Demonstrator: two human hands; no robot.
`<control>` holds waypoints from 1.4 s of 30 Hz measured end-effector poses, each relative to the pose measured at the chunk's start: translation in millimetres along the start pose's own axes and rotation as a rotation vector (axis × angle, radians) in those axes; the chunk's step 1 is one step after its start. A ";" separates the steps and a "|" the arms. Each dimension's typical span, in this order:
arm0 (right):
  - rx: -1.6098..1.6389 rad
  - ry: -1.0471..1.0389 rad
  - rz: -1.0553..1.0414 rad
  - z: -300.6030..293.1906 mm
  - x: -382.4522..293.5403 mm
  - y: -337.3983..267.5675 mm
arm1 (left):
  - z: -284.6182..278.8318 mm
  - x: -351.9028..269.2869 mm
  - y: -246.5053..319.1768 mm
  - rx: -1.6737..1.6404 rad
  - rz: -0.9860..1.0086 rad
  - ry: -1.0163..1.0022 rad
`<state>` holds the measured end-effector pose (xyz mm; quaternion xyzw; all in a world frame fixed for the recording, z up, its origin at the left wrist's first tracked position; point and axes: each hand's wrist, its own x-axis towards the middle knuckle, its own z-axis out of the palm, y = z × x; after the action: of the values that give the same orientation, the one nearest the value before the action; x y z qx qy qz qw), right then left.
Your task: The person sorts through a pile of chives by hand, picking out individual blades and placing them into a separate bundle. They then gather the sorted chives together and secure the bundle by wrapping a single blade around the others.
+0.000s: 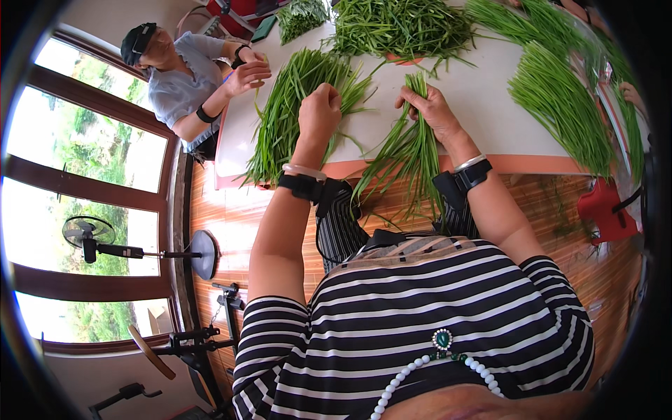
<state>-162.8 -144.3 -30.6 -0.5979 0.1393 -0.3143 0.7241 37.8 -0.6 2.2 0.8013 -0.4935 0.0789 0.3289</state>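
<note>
My right hand [431, 108] is closed around a bunch of long green leaves, likely garlic chives [417, 149]. Their cut ends stick up past my fingers, and the leaf tips hang over the table's near edge towards my lap. My left hand [319, 113] is raised at the right side of a loose heap of the same greens [286, 113], its fingers curled together. Whether a leaf is pinched in it is hidden. The heap lies on the white tabletop [472, 121], some tips reaching over the pink edge.
A larger tangled heap of greens [401, 26] lies at the back, with neater bundles [559, 105] on the right. A co-worker [184, 79] sits at the left, hands raised over the table. A red stool [606, 210] stands at right; a pedestal fan [89, 233] is by the windows.
</note>
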 end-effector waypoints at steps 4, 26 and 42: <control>-0.024 -0.031 -0.043 -2.0 1.7 2.2 | 0.0 -16.8 12.9 -0.189 0.043 -0.003; -0.053 -0.039 -0.011 0.4 -0.1 0.5 | 29.3 -44.5 52.2 -0.646 -0.015 -0.194; 0.038 -0.074 0.015 1.3 -1.1 -2.4 | 33.1 -54.5 49.1 -0.673 -0.078 -0.231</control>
<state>-163.5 -142.8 -28.2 -0.5940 0.1112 -0.2892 0.7424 -37.4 5.1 -25.8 0.6698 -0.4950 -0.1918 0.5192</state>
